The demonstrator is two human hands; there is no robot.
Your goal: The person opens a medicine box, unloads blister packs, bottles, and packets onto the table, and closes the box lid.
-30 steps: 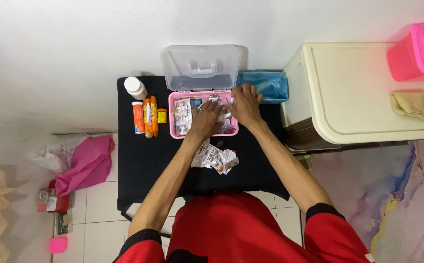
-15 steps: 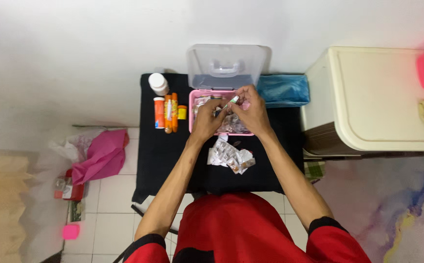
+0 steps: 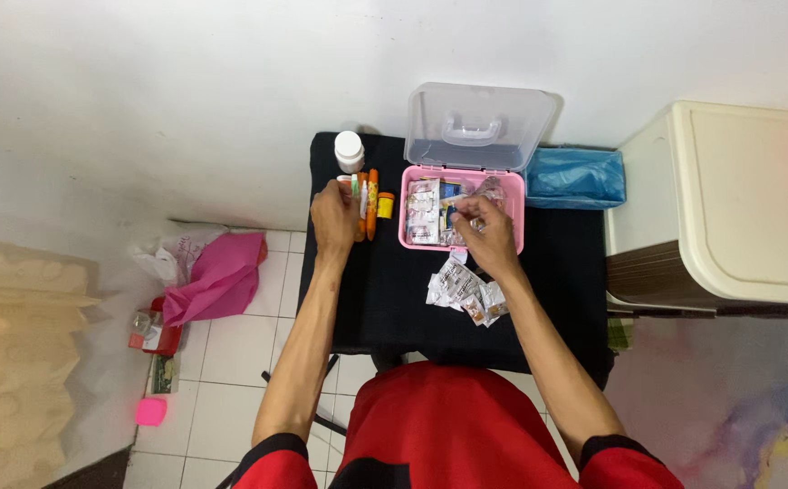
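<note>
A pink box (image 3: 405, 237) with its clear lid (image 3: 480, 127) raised stands on a black table (image 3: 394, 299) and holds several medicine packets. My right hand (image 3: 486, 240) reaches into the box, fingers pinched on a clear packet (image 3: 466, 210). My left hand (image 3: 333, 217) lies curled over the left end of a row of orange tubes (image 3: 372, 204) beside the box; what is under its fingers is hidden. A white bottle (image 3: 349, 150) stands behind the tubes, and a small yellow jar (image 3: 385, 206) sits between the tubes and the box.
A loose pile of sachets (image 3: 462, 292) lies on the table in front of the box. A blue bag (image 3: 575, 177) sits right of the box, with a cream cabinet (image 3: 747, 208) beyond it. On the floor at left is a pink cloth (image 3: 217, 276).
My left hand left the box and moved left onto the orange tubes. The small white and green tube held between both hands is out of sight. My right hand lowered into the box.
</note>
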